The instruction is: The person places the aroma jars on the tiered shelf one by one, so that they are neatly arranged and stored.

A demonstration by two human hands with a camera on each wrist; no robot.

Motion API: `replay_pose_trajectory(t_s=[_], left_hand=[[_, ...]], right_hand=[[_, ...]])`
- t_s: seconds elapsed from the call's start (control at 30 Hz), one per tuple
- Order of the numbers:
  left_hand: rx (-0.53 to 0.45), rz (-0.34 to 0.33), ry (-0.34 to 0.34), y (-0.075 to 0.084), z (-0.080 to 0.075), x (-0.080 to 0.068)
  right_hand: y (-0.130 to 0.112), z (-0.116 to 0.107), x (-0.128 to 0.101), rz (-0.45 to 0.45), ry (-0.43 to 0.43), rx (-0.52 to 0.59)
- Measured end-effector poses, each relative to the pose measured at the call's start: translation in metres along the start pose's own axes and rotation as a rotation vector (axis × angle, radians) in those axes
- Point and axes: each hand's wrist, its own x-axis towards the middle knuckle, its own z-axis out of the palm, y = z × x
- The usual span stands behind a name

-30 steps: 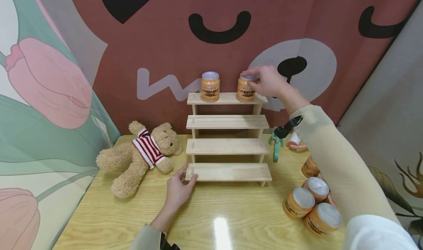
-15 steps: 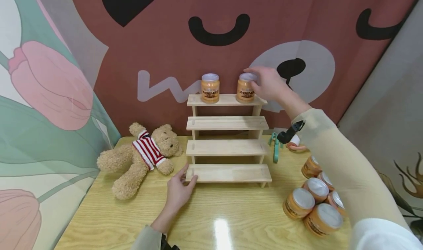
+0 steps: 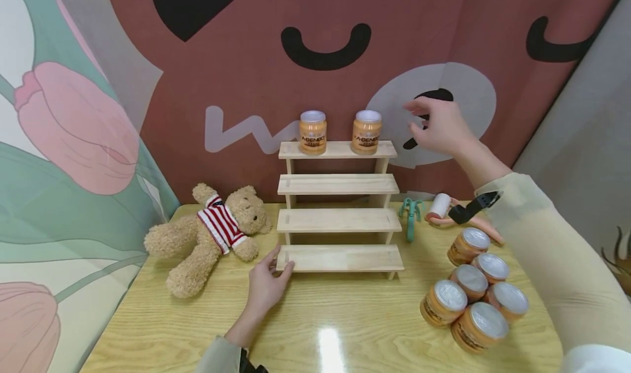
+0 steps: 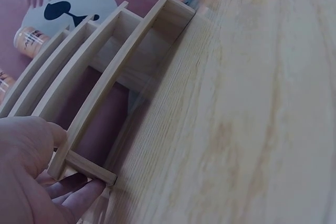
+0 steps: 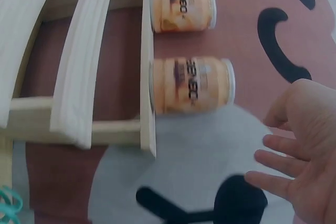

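Observation:
A stepped wooden shelf (image 3: 340,219) stands on the table. Its lowest board is gripped at the left end by my left hand (image 3: 266,283); in the left wrist view the thumb lies on the board and fingers reach round the leg. Two orange jars (image 3: 313,133) with pale lids stand upright on the top board, one left and one right. Beside the right-hand jar (image 3: 366,133), my right hand (image 3: 441,125) hovers in the air with nothing in it. The right wrist view shows a gap between that hand (image 5: 304,150) and the nearer jar (image 5: 194,85).
Several more orange jars (image 3: 478,321) with silvery lids cluster on the table (image 3: 276,340) at the right. Behind them are a teal clawed object (image 3: 411,218) and a white-and-pink roll (image 3: 440,205). A teddy bear (image 3: 222,225) in a striped shirt lies left of the shelf.
My right hand has let go of the right-hand jar on the top board and moved away to the right. The left hand stays on the lowest board.

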Motion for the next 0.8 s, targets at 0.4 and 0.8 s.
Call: replay_pose_trajectory(t_s=[0.4, 0.8], left_hand=[[-0.001, 0.021, 0.006, -0.004, 0.001, 0.000], [0.003, 0.034, 0.011, -0.002, 0.001, -0.001]], right_hand=[[0.058, -0.023, -0.060, 0.120, -0.153, -0.112], [0.095, -0.023, -0.121, 0.240, -0.297, -0.162]])
